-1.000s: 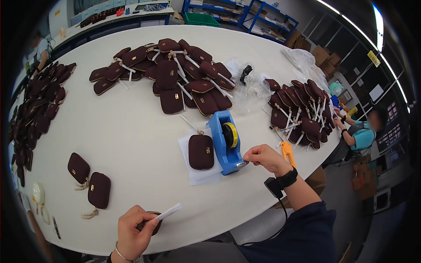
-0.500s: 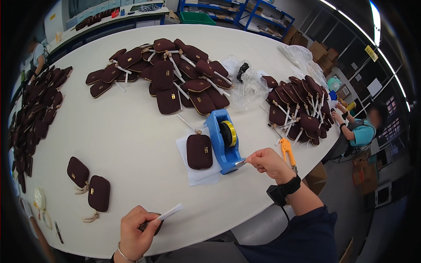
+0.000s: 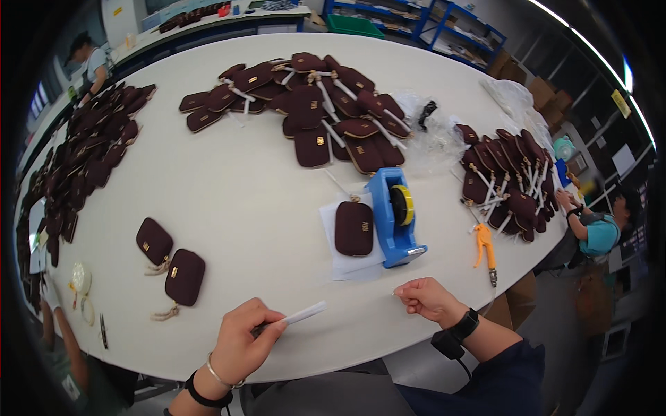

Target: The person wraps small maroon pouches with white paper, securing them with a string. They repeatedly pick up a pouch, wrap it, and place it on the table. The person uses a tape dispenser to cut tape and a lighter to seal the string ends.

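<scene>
From the worker's seat, at ten o'clock the left hand pinches one white strip; at one, the right hand's fingertips close on one tiny pale bit, too small to name. Farther along ten lie two maroon pouches. Toward twelve, one pouch rests on white paper, one blue tape dispenser just beside. Beyond sit three pouch heaps, too jumbled to count.
</scene>
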A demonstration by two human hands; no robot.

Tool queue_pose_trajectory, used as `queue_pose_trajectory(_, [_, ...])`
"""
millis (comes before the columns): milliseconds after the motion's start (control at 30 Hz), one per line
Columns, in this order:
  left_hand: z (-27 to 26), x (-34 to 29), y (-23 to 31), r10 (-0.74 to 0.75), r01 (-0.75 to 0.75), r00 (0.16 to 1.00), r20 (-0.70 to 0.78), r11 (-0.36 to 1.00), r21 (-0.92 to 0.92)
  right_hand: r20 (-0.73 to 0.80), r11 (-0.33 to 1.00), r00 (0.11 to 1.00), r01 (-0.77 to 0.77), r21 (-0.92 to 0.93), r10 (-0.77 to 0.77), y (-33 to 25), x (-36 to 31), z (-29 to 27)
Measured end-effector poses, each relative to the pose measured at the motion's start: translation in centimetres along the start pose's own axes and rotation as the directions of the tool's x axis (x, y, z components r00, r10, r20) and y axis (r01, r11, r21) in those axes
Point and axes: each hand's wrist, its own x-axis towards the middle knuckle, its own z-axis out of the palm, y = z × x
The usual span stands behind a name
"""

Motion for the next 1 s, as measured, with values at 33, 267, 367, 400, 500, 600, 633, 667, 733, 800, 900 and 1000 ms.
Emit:
queue_pose_trajectory(33, [0.0,-0.1,0.1,-0.012,0.012,1.000,0.009,1.000,-0.002,0.087,0.998,0.995,0.057,-0.026,-0.054,-0.7,-1.1,1.3])
queue_pose_trajectory(267, [1.5,-0.2,1.1,-0.099,0.103,0.992,0.082,0.993,-0.056,0.516,0.781,0.705,0.616,-0.106,-0.487,-4.5,-7.3,12.0])
queue_pose_trajectory(367, [1.9,-0.4,1.7,-0.092,0.098,0.992,0.088,0.993,-0.068,0.566,0.835,0.716,0.543,-0.085,-0.408,-4.4,-7.4,13.4])
queue_pose_trajectory(400, [2.1,-0.4,1.4,-0.073,0.079,0.994,0.080,0.994,-0.073,0.571,0.840,0.721,0.534,-0.096,-0.393,-4.2,-7.2,13.6])
queue_pose_trajectory(500, [2.3,-0.5,1.3,-0.077,0.084,0.994,0.083,0.993,-0.087,0.521,0.850,0.776,0.500,-0.167,-0.355,-4.1,-7.0,14.1])
queue_pose_trajectory(600, [2.2,-0.4,1.0,-0.060,0.067,0.994,0.087,0.994,-0.088,0.470,0.812,0.818,0.501,-0.298,-0.332,-3.9,-6.6,14.5])
queue_pose_trajectory(633, [2.1,-0.3,0.8,-0.045,0.053,0.995,0.085,0.995,-0.087,0.459,0.789,0.826,0.507,-0.347,-0.328,-3.8,-6.4,14.6])
queue_pose_trajectory(667, [2.1,-0.3,0.8,-0.048,0.056,0.995,0.091,0.994,-0.089,0.463,0.766,0.812,0.536,-0.354,-0.354,-3.6,-6.1,14.6])
queue_pose_trajectory(733, [2.0,-0.1,0.9,-0.053,0.062,0.993,0.103,0.994,-0.093,0.474,0.717,0.782,0.593,-0.367,-0.405,-3.2,-5.5,14.6])
queue_pose_trajectory(800, [1.9,-0.1,0.9,-0.041,0.052,0.993,0.112,0.994,-0.097,0.479,0.717,0.756,0.622,-0.314,-0.446,-3.2,-5.4,14.8])
queue_pose_trajectory(900, [1.9,0.0,0.8,-0.018,0.034,0.989,0.149,0.994,-0.105,0.423,0.756,0.764,0.611,-0.234,-0.487,-3.0,-5.1,15.0])
queue_pose_trajectory(1000, [1.9,0.1,0.7,-0.009,0.022,0.989,0.147,0.996,-0.088,0.313,0.727,0.724,0.674,-0.132,-0.615,-2.8,-4.6,15.0])
